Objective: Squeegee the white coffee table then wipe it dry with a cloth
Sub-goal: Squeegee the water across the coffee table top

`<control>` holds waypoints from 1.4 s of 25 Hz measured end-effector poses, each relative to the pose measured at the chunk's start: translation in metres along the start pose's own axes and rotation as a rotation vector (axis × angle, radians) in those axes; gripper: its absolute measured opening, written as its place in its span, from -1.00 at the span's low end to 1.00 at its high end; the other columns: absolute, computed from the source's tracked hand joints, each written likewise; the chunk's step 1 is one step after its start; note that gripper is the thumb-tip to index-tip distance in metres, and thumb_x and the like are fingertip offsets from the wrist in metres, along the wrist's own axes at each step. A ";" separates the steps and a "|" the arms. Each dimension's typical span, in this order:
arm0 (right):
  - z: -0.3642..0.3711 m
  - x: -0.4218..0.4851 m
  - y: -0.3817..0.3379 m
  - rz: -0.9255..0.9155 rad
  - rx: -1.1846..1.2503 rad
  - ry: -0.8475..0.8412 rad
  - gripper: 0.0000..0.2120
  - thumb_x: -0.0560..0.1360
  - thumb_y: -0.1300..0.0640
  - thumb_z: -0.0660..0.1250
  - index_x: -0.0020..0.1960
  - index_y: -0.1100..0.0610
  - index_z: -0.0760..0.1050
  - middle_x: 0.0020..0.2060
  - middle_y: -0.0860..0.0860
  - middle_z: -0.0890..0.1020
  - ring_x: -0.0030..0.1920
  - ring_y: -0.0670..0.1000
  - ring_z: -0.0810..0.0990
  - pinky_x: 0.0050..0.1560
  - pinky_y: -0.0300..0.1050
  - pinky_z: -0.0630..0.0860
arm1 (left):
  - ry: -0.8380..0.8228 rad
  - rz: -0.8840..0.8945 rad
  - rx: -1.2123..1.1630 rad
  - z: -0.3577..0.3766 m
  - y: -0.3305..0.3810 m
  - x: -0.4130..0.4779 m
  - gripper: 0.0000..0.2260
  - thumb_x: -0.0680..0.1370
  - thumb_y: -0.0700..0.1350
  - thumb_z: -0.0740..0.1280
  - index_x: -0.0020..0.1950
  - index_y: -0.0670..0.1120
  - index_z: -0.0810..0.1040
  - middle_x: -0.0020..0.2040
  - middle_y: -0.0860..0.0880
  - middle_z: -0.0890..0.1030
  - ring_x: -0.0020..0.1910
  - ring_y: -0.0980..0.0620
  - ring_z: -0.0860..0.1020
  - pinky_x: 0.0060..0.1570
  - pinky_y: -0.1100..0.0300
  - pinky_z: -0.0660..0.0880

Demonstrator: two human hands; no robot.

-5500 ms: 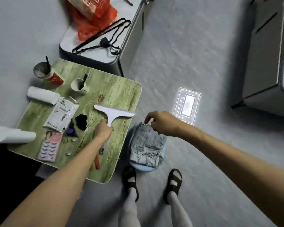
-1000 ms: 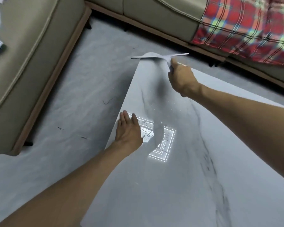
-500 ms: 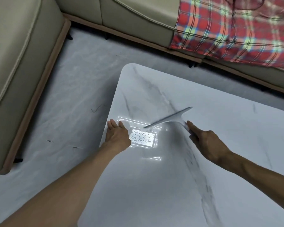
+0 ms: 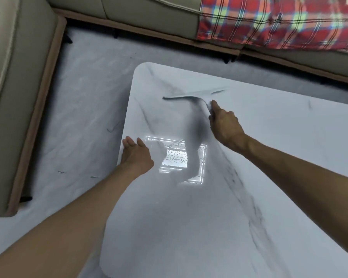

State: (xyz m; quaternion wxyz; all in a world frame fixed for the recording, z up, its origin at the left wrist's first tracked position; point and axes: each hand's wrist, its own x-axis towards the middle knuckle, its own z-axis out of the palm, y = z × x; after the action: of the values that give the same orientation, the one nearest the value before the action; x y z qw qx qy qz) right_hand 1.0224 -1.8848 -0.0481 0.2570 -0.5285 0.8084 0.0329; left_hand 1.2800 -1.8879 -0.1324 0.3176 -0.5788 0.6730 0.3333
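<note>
On white coffee table, right hand gripping squeegee, left hand flat

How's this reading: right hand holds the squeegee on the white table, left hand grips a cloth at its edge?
Wrong on the cloth. The head view shows the left hand resting flat and empty at the edge of the white table. The right hand does hold the squeegee on the table.
</note>
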 end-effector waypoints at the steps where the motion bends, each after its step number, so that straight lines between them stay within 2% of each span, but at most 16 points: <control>1: 0.005 -0.022 0.011 -0.003 0.016 -0.020 -0.63 0.60 0.12 0.06 0.40 0.07 0.19 -0.17 0.23 0.57 -0.23 0.26 0.45 -0.22 -0.02 0.34 | 0.001 0.002 0.001 -0.001 0.000 0.000 -0.22 0.56 0.00 0.21 0.55 -0.26 -0.22 0.52 -0.41 -0.22 0.52 -0.37 -0.18 0.45 -0.11 0.14; 4: 0.002 -0.087 0.033 -0.002 0.001 -0.121 -0.61 0.61 0.11 0.08 0.42 0.04 0.20 -0.29 0.17 0.55 -0.30 0.26 0.47 -0.29 -0.01 0.40 | -0.009 0.007 -0.018 -0.004 -0.002 -0.007 -0.22 0.56 0.01 0.23 0.55 -0.24 -0.20 0.52 -0.40 -0.21 0.53 -0.36 -0.18 0.47 -0.09 0.11; 6: -0.010 -0.102 0.034 -0.018 -0.024 -0.179 -0.66 0.60 0.13 0.10 0.37 0.11 0.27 -0.24 0.20 0.60 -0.24 0.28 0.52 -0.27 -0.01 0.43 | 0.013 0.028 -0.035 -0.005 -0.007 -0.015 -0.24 0.55 -0.05 0.23 0.56 -0.22 -0.18 0.53 -0.37 -0.21 0.54 -0.32 -0.19 0.49 -0.05 0.06; 8: -0.025 -0.084 0.017 -0.059 -0.029 -0.139 -0.69 0.60 0.13 0.12 0.33 0.15 0.30 -0.16 0.25 0.61 -0.14 0.33 0.55 -0.25 -0.02 0.39 | 0.053 0.062 -0.111 -0.006 -0.015 -0.026 -0.29 0.52 -0.16 0.21 0.56 -0.20 -0.11 0.55 -0.31 -0.18 0.56 -0.23 -0.17 0.50 0.01 0.00; 10: -0.033 -0.044 -0.021 -0.120 -0.027 -0.070 -0.67 0.60 0.14 0.13 0.34 0.19 0.27 -0.06 0.31 0.60 -0.06 0.36 0.53 -0.20 -0.04 0.33 | 0.147 0.090 -0.227 -0.007 -0.023 -0.035 -0.38 0.50 -0.26 0.19 0.54 -0.18 0.07 0.57 -0.22 -0.01 0.56 -0.14 -0.01 0.48 0.07 0.07; 12: -0.030 0.002 -0.068 -0.124 0.017 -0.049 -0.69 0.60 0.13 0.14 0.30 0.23 0.29 0.03 0.32 0.58 -0.03 0.33 0.52 -0.25 -0.04 0.34 | 0.270 0.113 -0.365 -0.009 -0.032 -0.043 -0.46 0.49 -0.30 0.21 0.48 -0.15 0.24 0.50 -0.14 0.24 0.46 -0.11 0.26 0.41 0.06 0.26; 14: -0.015 0.034 -0.116 -0.104 0.079 -0.047 -0.71 0.59 0.11 0.15 0.27 0.21 0.32 0.08 0.30 0.55 -0.12 0.27 0.50 -0.49 -0.05 0.37 | 0.403 0.088 -0.488 -0.011 -0.048 -0.048 -0.60 0.49 -0.24 0.29 0.33 -0.10 0.43 0.33 -0.09 0.48 0.28 -0.11 0.47 0.25 0.02 0.45; 15: -0.004 0.042 -0.132 -0.101 0.076 -0.048 -0.70 0.58 0.11 0.15 0.27 0.20 0.32 0.10 0.28 0.54 -0.14 0.24 0.49 -0.54 -0.05 0.36 | 0.463 0.062 -0.527 -0.012 -0.056 -0.051 -0.73 0.49 -0.18 0.34 0.19 -0.07 0.52 0.21 -0.06 0.58 0.16 -0.11 0.54 0.14 0.02 0.50; 16: 0.008 0.043 -0.142 -0.121 0.053 -0.048 -0.68 0.57 0.12 0.15 0.30 0.19 0.30 0.10 0.27 0.54 -0.11 0.25 0.50 -0.49 -0.03 0.35 | 0.504 0.024 -0.545 -0.012 -0.065 -0.052 -0.85 0.48 -0.12 0.37 0.04 -0.06 0.57 0.06 -0.04 0.64 0.04 -0.09 0.59 0.03 0.04 0.53; 17: 0.021 0.037 -0.143 -0.159 0.023 -0.049 -0.65 0.57 0.14 0.14 0.33 0.18 0.29 0.09 0.27 0.55 -0.05 0.29 0.52 -0.37 -0.03 0.34 | 0.524 -0.018 -0.551 -0.012 -0.072 -0.054 -0.92 0.48 -0.06 0.39 -0.08 -0.05 0.58 -0.07 -0.02 0.66 -0.07 -0.08 0.60 -0.07 0.08 0.53; 19: 0.042 0.009 -0.126 -0.276 -0.021 -0.063 -0.57 0.57 0.14 0.13 0.44 0.11 0.22 0.04 0.27 0.58 0.00 0.32 0.54 -0.21 -0.03 0.33 | 0.530 -0.074 -0.538 -0.008 -0.082 -0.057 -0.85 0.50 -0.01 0.38 -0.20 -0.06 0.54 -0.21 0.00 0.63 -0.22 -0.06 0.57 -0.23 0.14 0.45; 23: 0.050 -0.068 -0.044 -0.397 -0.083 -0.228 -0.49 0.62 0.08 0.07 0.53 -0.13 0.06 -0.09 0.17 0.60 -0.13 0.26 0.57 -0.21 -0.01 0.42 | 0.502 -0.125 -0.483 0.006 -0.085 -0.063 -0.77 0.58 0.00 0.25 -0.21 -0.08 0.46 -0.23 -0.06 0.58 -0.26 -0.09 0.50 -0.25 0.14 0.37; 26: 0.029 -0.103 0.013 -0.412 -0.228 -0.276 -0.48 0.62 0.07 0.09 0.53 -0.16 0.05 -0.14 0.09 0.60 -0.18 0.23 0.56 -0.23 0.03 0.46 | 0.457 -0.139 -0.447 0.012 -0.077 -0.071 -0.65 0.62 0.02 0.14 -0.30 -0.11 0.42 -0.20 -0.15 0.61 -0.23 -0.17 0.53 -0.26 0.10 0.39; 30: -0.002 -0.111 0.031 -0.403 -0.241 -0.265 -0.52 0.62 -0.06 0.07 0.52 -0.15 0.10 -0.17 0.01 0.59 -0.13 0.18 0.57 -0.17 0.01 0.49 | 0.406 -0.244 -0.678 0.015 -0.076 -0.081 -0.55 0.60 0.08 0.11 -0.43 -0.11 0.37 -0.33 -0.11 0.58 -0.29 -0.15 0.53 -0.24 0.10 0.47; 32: 0.006 -0.104 -0.001 -0.493 -0.165 -0.243 -0.52 0.62 -0.13 0.06 0.52 -0.14 0.12 -0.12 0.00 0.60 -0.06 0.18 0.57 -0.11 0.01 0.49 | 0.447 -0.276 -0.764 0.019 -0.084 -0.084 -0.64 0.57 -0.02 0.15 -0.39 -0.12 0.35 -0.36 -0.08 0.51 -0.32 -0.08 0.48 -0.30 0.14 0.38; 35: 0.050 -0.098 -0.068 -0.693 -0.164 -0.307 -0.56 0.63 -0.16 0.00 0.48 -0.13 0.18 0.03 0.01 0.63 0.00 0.17 0.58 -0.13 -0.01 0.44 | 0.500 -0.306 -0.813 0.025 -0.097 -0.089 -0.86 0.53 -0.16 0.17 -0.04 -0.11 0.52 -0.04 -0.08 0.60 -0.07 -0.08 0.54 -0.11 0.15 0.43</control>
State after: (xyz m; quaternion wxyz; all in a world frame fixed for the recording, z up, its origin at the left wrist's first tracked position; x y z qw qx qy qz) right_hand 1.1311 -1.8163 -0.0318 0.3279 -0.7779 0.5289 0.0872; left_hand 1.3881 -1.8269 -0.0822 -0.0594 -0.8102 0.4516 0.3690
